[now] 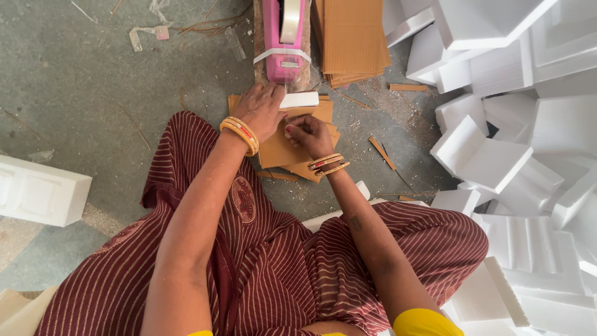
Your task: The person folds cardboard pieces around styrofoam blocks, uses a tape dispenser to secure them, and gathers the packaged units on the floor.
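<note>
Seated on the floor [93, 93], the person works directly below the pink tape dispenser [284, 40]. The left hand [261, 111] is curled shut over one end of a small white foam block [300, 99], steadying it just below the dispenser; the right hand [309, 134] is pinched closed beneath the block, contents not discernible. Brown card pieces [283, 149] lie under both hands. A stacked card bundle [351, 40] sits right of the dispenser; white foam mouldings [516, 155] are heaped farther right.
</note>
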